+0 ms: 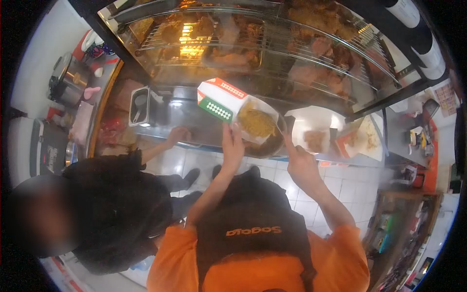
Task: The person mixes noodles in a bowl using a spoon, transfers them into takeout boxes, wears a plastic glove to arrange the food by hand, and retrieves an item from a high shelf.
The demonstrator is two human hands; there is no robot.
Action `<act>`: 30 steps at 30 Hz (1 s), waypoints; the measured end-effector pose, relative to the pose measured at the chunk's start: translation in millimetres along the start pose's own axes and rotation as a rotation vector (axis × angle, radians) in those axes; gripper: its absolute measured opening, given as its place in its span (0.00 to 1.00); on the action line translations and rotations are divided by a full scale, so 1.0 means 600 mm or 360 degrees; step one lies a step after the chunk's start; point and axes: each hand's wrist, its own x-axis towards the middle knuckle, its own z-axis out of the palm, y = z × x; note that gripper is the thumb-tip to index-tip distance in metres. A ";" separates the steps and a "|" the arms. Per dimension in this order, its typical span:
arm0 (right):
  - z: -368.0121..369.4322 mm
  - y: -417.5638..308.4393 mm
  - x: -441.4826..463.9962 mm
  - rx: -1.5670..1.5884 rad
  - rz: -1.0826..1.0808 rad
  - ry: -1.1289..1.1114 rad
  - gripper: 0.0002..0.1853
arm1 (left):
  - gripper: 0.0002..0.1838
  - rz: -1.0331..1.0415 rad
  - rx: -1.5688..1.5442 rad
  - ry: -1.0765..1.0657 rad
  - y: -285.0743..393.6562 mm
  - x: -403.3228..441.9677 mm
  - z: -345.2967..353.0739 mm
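A paper food box [221, 95] with red, green and white sides lies tilted at the counter's middle. My left hand [233, 146] holds its near side, with the fingers pressed against the green panel. At the box's right end is a brown, crumb-coated piece of food [258, 121], over a round metal bowl [268, 148]. My right hand [302, 165] is closed to the right of the bowl, its index finger stretched towards the rim. Whatever thin thing it grips is too blurred to name.
A glass warming cabinet [233, 53] with food on racks stands behind the counter. White paper liners [335, 117] with crumbs lie to the right, a metal container [140, 104] with a scoop to the left. A co-worker in black [116, 204] stands close on my left, one hand [179, 136] at the counter edge.
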 end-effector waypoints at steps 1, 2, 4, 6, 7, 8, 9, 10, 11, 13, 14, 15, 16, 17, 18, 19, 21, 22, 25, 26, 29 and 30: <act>-0.007 -0.003 -0.003 -0.0166 -0.0044 0.0014 0.39 | 0.20 -0.0006 0.0012 -0.0009 -0.007 0.003 -0.003; -0.014 -0.005 -0.003 -0.0161 -0.0032 0.0016 0.39 | 0.20 0.0014 0.0057 -0.0043 -0.022 0.007 -0.012; -0.035 -0.002 0.004 -0.0277 -0.0035 0.0087 0.39 | 0.20 0.0031 0.0099 -0.0070 -0.050 0.015 -0.030; -0.053 0.004 0.007 -0.0152 -0.0014 0.0170 0.39 | 0.22 -0.0167 -0.0262 -0.0088 -0.064 0.021 -0.042; -0.056 0.006 0.006 -0.0032 0.0009 0.0254 0.40 | 0.22 -0.0171 -0.0254 -0.0095 -0.066 0.018 -0.043; -0.055 0.008 0.005 0.0029 0.0025 0.0310 0.36 | 0.23 -0.0211 -0.0155 -0.0112 -0.068 0.013 -0.043; -0.055 0.011 0.004 0.0028 0.0025 0.0305 0.36 | 0.24 -0.0253 -0.0061 -0.0122 -0.067 0.008 -0.041; -0.055 0.014 0.001 0.0117 0.0058 0.0349 0.33 | 0.24 -0.0258 -0.0067 -0.0115 -0.065 0.005 -0.041; -0.055 0.016 0.001 0.0208 0.0091 0.0401 0.30 | 0.24 -0.0273 -0.0219 -0.0107 -0.059 0.006 -0.045; -0.057 0.014 -0.003 0.0355 0.0274 0.0361 0.27 | 0.24 -0.0288 -0.0364 -0.0100 -0.044 0.009 -0.052; -0.059 0.013 -0.008 0.0498 0.0457 0.0305 0.24 | 0.25 -0.0266 -0.0398 -0.0080 -0.039 0.005 -0.056; -0.058 0.017 -0.012 0.0499 0.0456 0.0294 0.24 | 0.25 -0.0241 -0.0433 -0.0060 -0.035 0.004 -0.061; -0.056 0.023 -0.013 0.0551 0.0550 0.0253 0.23 | 0.26 -0.0227 -0.0356 -0.0115 -0.033 0.013 -0.069; -0.054 0.026 -0.012 0.0603 0.0642 0.0212 0.22 | 0.26 -0.0224 -0.0353 -0.0117 -0.031 0.015 -0.069; -0.054 0.022 -0.013 0.0603 0.0644 0.0194 0.22 | 0.26 -0.0262 -0.0300 -0.0091 -0.027 0.006 -0.068; -0.058 0.018 -0.010 0.0621 0.0645 0.0174 0.22 | 0.26 -0.0296 -0.0252 -0.0063 -0.026 -0.002 -0.066; -0.055 0.021 0.001 0.0643 0.0635 0.0180 0.21 | 0.27 -0.0251 -0.0270 -0.0086 -0.032 0.009 -0.075; -0.049 0.026 -0.004 0.0583 0.0588 0.0154 0.21 | 0.27 -0.0233 -0.0284 -0.0100 -0.037 0.005 -0.086; -0.049 0.032 -0.004 0.0499 0.0519 0.0076 0.21 | 0.28 -0.0130 -0.0215 0.0072 -0.044 0.006 -0.109; -0.046 0.030 -0.002 0.0485 0.0516 0.0049 0.21 | 0.31 -0.0105 -0.0198 0.0147 -0.054 0.018 -0.126; -0.040 0.031 0.002 0.0508 0.0442 0.0080 0.21 | 0.32 -0.0035 -0.0042 0.0299 -0.033 0.027 -0.140; -0.039 0.032 0.005 0.0510 0.0432 0.0071 0.21 | 0.33 -0.0028 -0.0019 0.0247 -0.027 0.030 -0.150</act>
